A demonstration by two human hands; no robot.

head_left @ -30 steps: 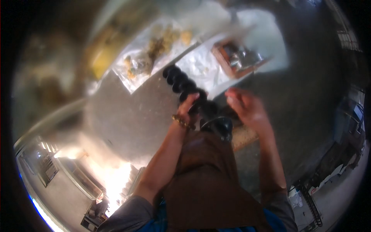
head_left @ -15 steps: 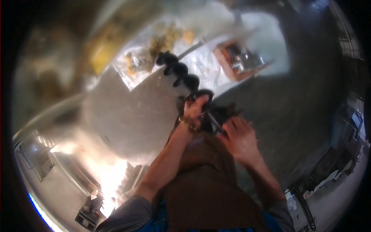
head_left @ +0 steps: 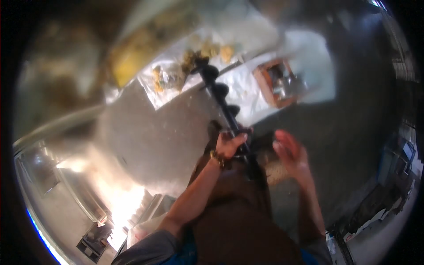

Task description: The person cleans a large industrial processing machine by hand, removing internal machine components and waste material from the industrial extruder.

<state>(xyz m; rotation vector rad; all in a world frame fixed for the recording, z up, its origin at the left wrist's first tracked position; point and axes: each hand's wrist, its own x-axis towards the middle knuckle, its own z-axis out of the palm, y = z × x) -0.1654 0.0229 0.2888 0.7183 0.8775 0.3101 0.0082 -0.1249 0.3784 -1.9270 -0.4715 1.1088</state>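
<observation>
Auger [head_left: 219, 91]: black, spiral, held slanted over the grey surface [head_left: 150, 132]. Its upper tip lies over the plastic sheet [head_left: 170, 84]; its lower end reaches the brown apron [head_left: 234, 212]. The sheet carries yellowish bits, blurred. A wooden box [head_left: 276, 81] sits just right of the auger, apart from it. Left hand [head_left: 229, 143]: closed around the auger's shaft, near its lower end. Right hand [head_left: 291, 152]: open wide, fingers spread, holding nothing, near the auger but apart from it. A bracelet [head_left: 216, 157] sits on the left wrist.
</observation>
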